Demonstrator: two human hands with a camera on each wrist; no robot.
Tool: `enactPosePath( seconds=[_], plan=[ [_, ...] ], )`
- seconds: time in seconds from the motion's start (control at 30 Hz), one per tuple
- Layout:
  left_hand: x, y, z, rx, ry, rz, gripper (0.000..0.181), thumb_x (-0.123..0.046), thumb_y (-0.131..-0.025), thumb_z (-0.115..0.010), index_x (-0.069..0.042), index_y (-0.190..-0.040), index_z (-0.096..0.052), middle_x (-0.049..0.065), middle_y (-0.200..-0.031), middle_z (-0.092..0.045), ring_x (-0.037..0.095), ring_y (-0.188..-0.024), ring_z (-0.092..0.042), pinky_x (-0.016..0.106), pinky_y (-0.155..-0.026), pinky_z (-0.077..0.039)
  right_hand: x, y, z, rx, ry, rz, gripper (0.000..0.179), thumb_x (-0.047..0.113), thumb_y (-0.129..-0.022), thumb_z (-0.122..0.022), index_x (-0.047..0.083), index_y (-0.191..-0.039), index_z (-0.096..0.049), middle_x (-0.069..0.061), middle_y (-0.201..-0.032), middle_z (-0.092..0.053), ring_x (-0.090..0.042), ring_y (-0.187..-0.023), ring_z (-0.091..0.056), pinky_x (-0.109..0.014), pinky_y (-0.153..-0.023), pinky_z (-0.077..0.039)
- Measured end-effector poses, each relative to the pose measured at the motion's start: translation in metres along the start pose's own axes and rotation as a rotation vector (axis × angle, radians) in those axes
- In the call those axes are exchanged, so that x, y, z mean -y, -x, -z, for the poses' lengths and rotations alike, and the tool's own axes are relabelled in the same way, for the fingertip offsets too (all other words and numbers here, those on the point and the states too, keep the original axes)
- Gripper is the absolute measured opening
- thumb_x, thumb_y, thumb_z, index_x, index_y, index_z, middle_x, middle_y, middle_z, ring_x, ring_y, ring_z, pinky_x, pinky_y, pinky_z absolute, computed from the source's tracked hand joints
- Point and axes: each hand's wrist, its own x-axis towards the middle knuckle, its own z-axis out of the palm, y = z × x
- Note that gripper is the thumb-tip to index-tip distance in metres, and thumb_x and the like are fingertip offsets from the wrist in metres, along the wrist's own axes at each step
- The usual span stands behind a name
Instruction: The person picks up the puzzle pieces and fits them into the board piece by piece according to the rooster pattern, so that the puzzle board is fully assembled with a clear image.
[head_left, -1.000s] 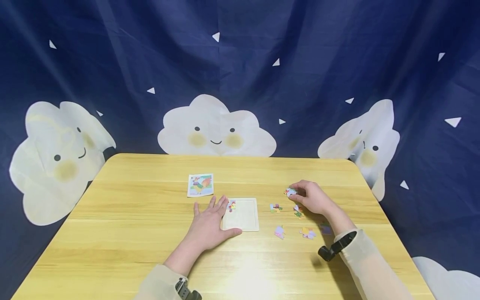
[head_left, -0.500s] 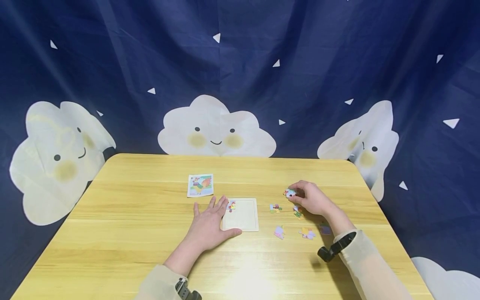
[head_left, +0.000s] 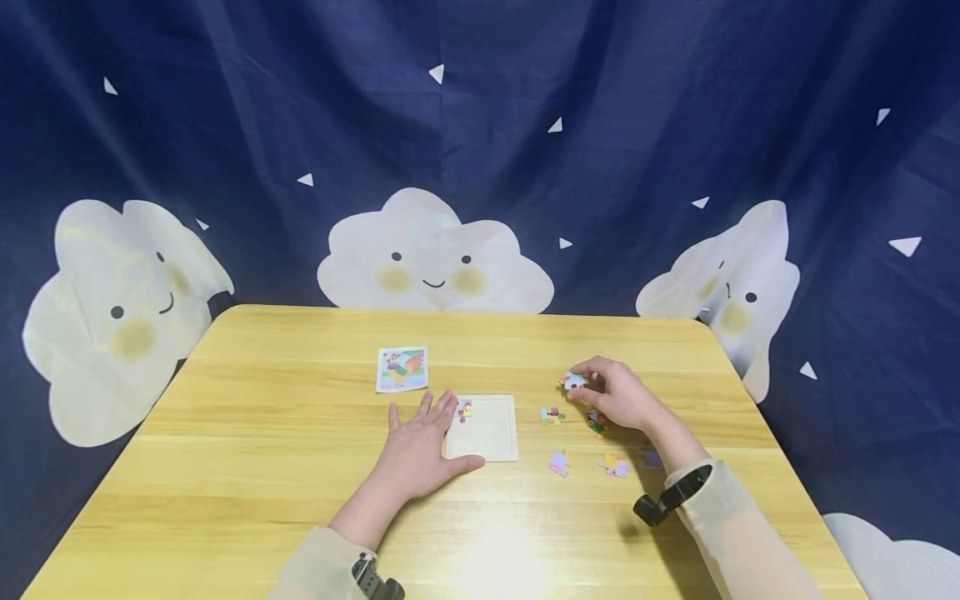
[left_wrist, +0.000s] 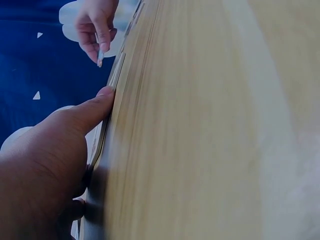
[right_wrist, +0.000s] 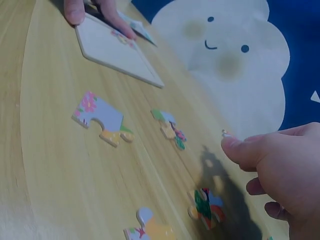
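Note:
My left hand (head_left: 420, 454) spreads over the left side of a pale puzzle tray (head_left: 491, 437), its thumb at the near edge and fingertips by the far left corner. One jigsaw piece (head_left: 466, 410) lies in that corner, partly hidden by a finger. Off to the right, my right hand (head_left: 618, 396) pinches a mostly white jigsaw piece (head_left: 573, 381) between thumb and fingers. In the left wrist view this piece (left_wrist: 100, 57) shows edge-on, raised above the table. The right wrist view shows its shadow on the wood, while the thumb (right_wrist: 234, 149) hides most of it.
Several loose pieces lie right of the tray, among them a lilac piece with a pink flower (right_wrist: 100, 111), a green-and-red piece (right_wrist: 204, 209) and a yellow-and-lilac piece (head_left: 615, 465). A picture card (head_left: 402, 369) rests behind the left hand. A blue curtain (head_left: 495, 108) hangs behind the table.
My right hand has shifted slightly left, and the white jigsaw piece in its fingers has moved left and up from the table. The left hand keeps its place on the tray.

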Motion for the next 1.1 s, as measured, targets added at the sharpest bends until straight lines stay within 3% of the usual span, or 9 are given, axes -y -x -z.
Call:
enactPosePath(
  seconds=[1.1],
  plan=[
    [0.0, 0.001, 0.0, -0.003, -0.015, 0.006, 0.115, -0.089, -0.084, -0.056, -0.011, -0.166, -0.036, 0.001, -0.171, -0.029, 0.033, -0.159, -0.02, 0.079, -0.117, -0.005, 0.04, -0.008, -0.02, 0.011, -0.121, 0.092, 0.032, 0.021, -0.1, -0.077, 0.01, -0.131, -0.073, 0.0, -0.104, -0.066, -0.02, -0.069, -0.056, -0.03, -0.05, -0.045]
  ],
)
